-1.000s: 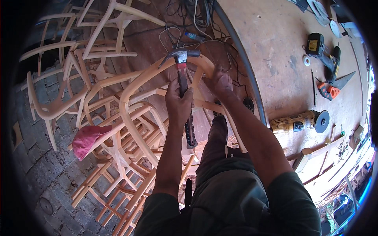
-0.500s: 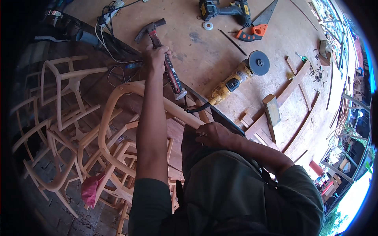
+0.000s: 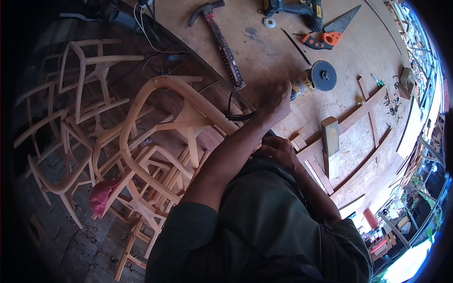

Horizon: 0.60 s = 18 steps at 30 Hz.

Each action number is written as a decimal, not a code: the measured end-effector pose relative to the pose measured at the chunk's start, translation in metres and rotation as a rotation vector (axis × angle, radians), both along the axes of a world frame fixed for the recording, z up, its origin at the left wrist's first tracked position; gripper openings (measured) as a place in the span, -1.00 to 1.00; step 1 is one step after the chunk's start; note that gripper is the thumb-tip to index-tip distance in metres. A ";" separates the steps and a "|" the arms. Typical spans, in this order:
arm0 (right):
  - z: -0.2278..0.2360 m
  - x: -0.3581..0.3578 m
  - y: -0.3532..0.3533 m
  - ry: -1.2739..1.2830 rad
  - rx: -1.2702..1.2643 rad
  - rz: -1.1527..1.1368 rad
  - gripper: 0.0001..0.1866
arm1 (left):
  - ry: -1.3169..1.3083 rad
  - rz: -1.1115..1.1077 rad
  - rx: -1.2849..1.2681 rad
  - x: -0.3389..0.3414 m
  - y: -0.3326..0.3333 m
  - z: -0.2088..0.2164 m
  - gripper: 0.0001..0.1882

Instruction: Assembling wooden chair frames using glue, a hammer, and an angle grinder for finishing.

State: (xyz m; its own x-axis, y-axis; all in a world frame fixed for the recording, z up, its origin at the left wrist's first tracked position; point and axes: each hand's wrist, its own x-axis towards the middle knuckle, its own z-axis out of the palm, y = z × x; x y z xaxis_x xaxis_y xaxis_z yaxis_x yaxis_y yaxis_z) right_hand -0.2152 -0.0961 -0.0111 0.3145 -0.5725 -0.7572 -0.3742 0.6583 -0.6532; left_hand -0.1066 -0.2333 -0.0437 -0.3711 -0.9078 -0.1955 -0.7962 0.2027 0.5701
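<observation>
My left hand [image 3: 276, 101] is over the body of the angle grinder [image 3: 302, 87], covering most of it; its fingers are hidden and slightly blurred. The grinder's dark disc faces up at the far end. Close to my waist, my right hand [image 3: 279, 153] is closed around the end of a curved wooden chair frame [image 3: 193, 100], partly hidden by my left forearm. That bare frame leans beside the table edge. A hammer [image 3: 221, 42] with a dark red, worn handle lies on the wooden table [image 3: 264, 52], left of the grinder.
A cordless drill [image 3: 309, 14], a white ring [image 3: 269, 22] and an orange-handled handsaw [image 3: 325, 40] lie farther back. Wooden strips [image 3: 351, 115] and a block [image 3: 331, 141] rest to the right. Several unfinished chairs [image 3: 89, 94] crowd the left, with a red cloth [image 3: 104, 195] on one.
My left hand has let go of the hammer, left it on the table, and moved right to the grinder. The view has shifted slightly. My right hand stays at the chair frame.
</observation>
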 end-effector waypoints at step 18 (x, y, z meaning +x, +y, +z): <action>0.062 0.051 -0.024 -0.254 -0.122 -0.308 -0.49 | 1.019 0.460 0.451 0.083 0.062 0.078 -0.03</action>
